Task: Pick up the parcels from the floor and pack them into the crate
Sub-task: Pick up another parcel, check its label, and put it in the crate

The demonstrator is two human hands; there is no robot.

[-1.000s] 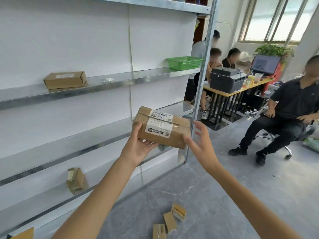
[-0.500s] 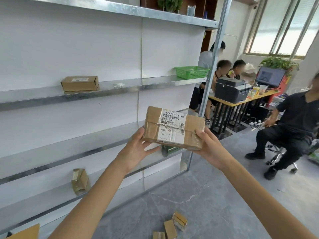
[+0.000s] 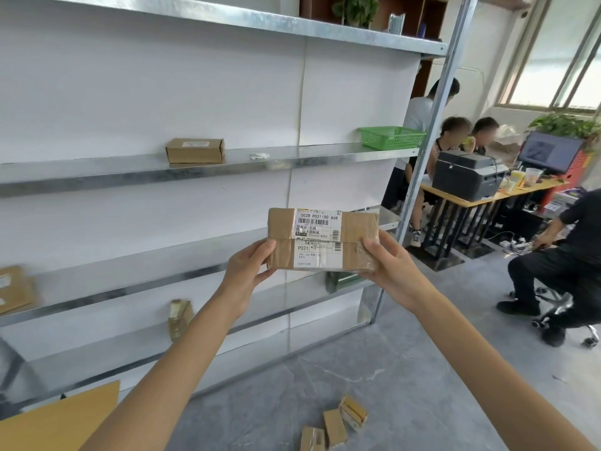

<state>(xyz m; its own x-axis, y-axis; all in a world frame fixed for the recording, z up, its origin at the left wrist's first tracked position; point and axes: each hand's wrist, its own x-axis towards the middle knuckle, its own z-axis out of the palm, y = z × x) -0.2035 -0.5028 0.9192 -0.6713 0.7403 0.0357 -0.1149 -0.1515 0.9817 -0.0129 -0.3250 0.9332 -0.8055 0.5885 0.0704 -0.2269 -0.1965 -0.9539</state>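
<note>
Two hands: the left hand (image 3: 247, 271) and the right hand (image 3: 387, 268) are both raised in front of the shelving, each clamped on one end of the same box.
Left grip: I see the thumb lying on the near face and the fingers curled behind the left end.
Right grip: thumb on the near face at the right end, fingers wrapped underneath and behind.
Task item: the held parcel (image 3: 322, 239) is a taped brown cardboard box, up in the air between the hands, roughly level, its long side across my view.
Label: a white shipping label (image 3: 317, 226) with barcodes faces me.
Floor: three floor parcels (image 3: 335, 428), small and brown, lie close together on the grey floor (image 3: 390, 385) at the bottom of my view, well apart from the held one.
Rack: metal shelving (image 3: 130, 177) with white backing panels.
Upper shelf: a brown box (image 3: 195, 150) sits there, a white scrap (image 3: 259, 155) near it, and a green basket (image 3: 392, 137) at the right end.
Lower shelf: a small taped parcel (image 3: 179, 315) stands just left of the left forearm.
Bottom-left corner: a tan cardboard sheet (image 3: 61, 418); I cannot tell what it belongs to.
Background: a table (image 3: 487, 196) carries a grey printer (image 3: 468, 172), with people seated behind it and a person in dark clothes (image 3: 566, 255) on a wheeled chair to the right.
</note>
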